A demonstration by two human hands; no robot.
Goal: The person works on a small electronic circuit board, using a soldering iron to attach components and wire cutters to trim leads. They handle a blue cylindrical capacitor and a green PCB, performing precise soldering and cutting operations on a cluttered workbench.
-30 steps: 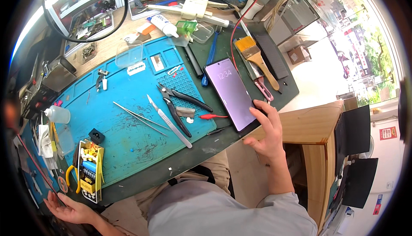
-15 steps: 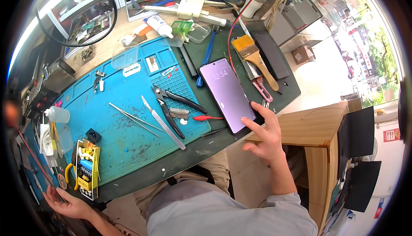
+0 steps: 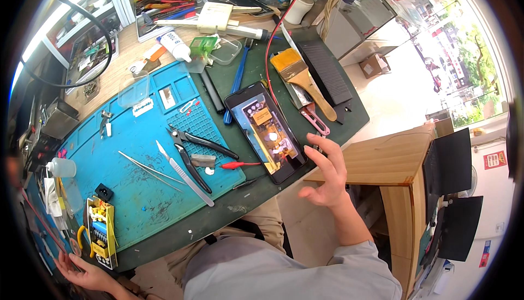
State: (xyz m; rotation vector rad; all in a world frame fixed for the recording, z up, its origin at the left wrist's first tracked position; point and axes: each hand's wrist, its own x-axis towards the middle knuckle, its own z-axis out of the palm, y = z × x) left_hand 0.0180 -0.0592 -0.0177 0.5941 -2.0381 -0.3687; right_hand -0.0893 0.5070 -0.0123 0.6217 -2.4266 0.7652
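Note:
A black smartphone (image 3: 266,131) lies on the dark green bench mat (image 3: 232,208), its lit screen showing a picture of yellow and brown electronic parts. Beside its lower right corner hovers my right hand (image 3: 327,174), fingers spread and holding nothing. Far to the lower left, my left hand (image 3: 84,274) is open with its fingers stretched out, near a thin red cable (image 3: 42,225). Closest to that hand on the bench is a yellow-framed power board (image 3: 102,232) with blue and white components, standing at the blue work mat's (image 3: 164,213) edge.
Flush cutters (image 3: 192,158), a scalpel (image 3: 183,170) and tweezers (image 3: 150,169) lie on the blue mat. Right of the phone are a brush (image 3: 305,82) and a pink-handled knife (image 3: 315,120). A wooden cabinet (image 3: 376,161) stands beyond the bench's right edge.
The phone's screen has gone from a purple lock screen with a clock to the picture of electronic parts. My right hand has lifted off the glass. The whole view has shifted slightly.

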